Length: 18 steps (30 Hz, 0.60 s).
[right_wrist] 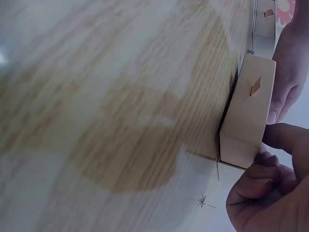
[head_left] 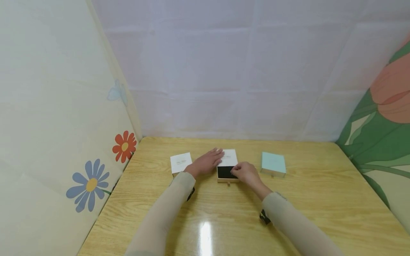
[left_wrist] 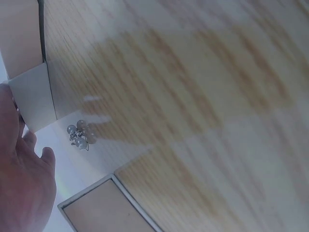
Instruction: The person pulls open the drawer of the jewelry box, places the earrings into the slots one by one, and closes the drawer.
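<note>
A small white box (head_left: 230,158) lies mid-table with its beige drawer (head_left: 226,174) pulled out toward me, showing a black lining. My left hand (head_left: 206,161) lies flat with straight fingers on the left of the box's lid. My right hand (head_left: 245,172) has curled fingers at the drawer's right side. In the right wrist view its thumb (right_wrist: 285,137) and a bent finger pinch the drawer's corner (right_wrist: 244,145), and a pull tab (right_wrist: 255,87) shows on the drawer front. A small pearl trinket (left_wrist: 77,135) lies on the table beside the box. A tiny sparkly piece (right_wrist: 202,200) lies near the drawer.
A second white box (head_left: 180,163) sits just left of my left hand and a pale teal box (head_left: 273,164) to the right. The wooden table (head_left: 205,220) is walled by white cloth behind and flowered panels on both sides.
</note>
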Motion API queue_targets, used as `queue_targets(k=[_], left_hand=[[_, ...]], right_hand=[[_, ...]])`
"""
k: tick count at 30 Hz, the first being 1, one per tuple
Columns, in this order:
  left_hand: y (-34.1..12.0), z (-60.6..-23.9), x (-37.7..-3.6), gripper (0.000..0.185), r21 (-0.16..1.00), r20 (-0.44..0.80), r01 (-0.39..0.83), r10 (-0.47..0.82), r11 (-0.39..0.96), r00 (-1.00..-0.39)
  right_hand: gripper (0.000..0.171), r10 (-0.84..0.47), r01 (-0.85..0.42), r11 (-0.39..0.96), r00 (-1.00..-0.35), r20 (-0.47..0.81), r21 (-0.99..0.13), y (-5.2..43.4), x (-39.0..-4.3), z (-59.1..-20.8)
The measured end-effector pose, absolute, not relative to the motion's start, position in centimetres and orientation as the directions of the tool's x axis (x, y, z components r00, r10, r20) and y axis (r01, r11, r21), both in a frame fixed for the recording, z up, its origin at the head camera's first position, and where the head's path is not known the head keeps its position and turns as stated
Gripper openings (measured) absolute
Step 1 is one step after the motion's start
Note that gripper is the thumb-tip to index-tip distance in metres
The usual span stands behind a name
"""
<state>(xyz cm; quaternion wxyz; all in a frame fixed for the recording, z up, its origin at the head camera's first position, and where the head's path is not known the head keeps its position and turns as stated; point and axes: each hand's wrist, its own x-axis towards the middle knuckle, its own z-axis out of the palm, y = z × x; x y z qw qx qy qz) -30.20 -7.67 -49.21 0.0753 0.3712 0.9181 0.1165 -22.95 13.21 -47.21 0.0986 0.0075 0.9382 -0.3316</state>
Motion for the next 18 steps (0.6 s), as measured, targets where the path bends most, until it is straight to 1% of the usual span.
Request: queue_targets(k=[6,10,18], left_hand=[[-7.64,-49.61,-30.38,0.054,0.257,-0.054,0.663,0.696,0.703,-0.716],[-7.64,-49.61,-30.51,0.054,0.258,-0.056,0.662,0.695,0.704,-0.717],[-7.63,-49.84,-30.63,0.054,0.259,-0.057,0.656,0.689,0.709,-0.723]], right_hand=[[0.016,-0.059,0.049,0.794,-0.986,-0.156,-0.606,13.29,-22.75,-47.22],[0.016,-0.048,0.053,0.798,-0.987,-0.151,-0.600,13.42,-22.79,-47.26],[0.018,-0.091,0.044,0.786,-0.978,-0.185,-0.616,13.46,-23.06,-47.08]])
